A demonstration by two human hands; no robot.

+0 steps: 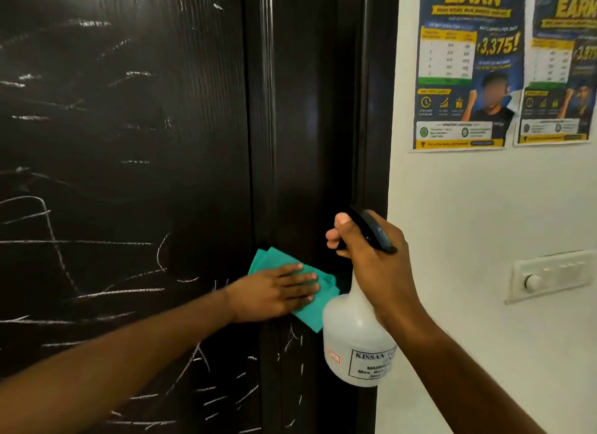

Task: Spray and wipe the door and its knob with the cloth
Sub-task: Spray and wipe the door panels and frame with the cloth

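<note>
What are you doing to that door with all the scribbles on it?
A person is cleaning the dark door, which is covered in white chalk-like scribbles. The left hand presses a green cloth flat against the door near its right edge, fingers straight. The right hand grips a clear spray bottle by its black trigger head, held just beside the cloth. Plenty of marks are still on the door, and no knob is in view.

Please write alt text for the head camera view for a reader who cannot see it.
The left hand presses a green cloth flat against a dark, chalk-scribbled door, while the right hand holds a spray bottle beside it. Two posters hang on the white wall.
</note>
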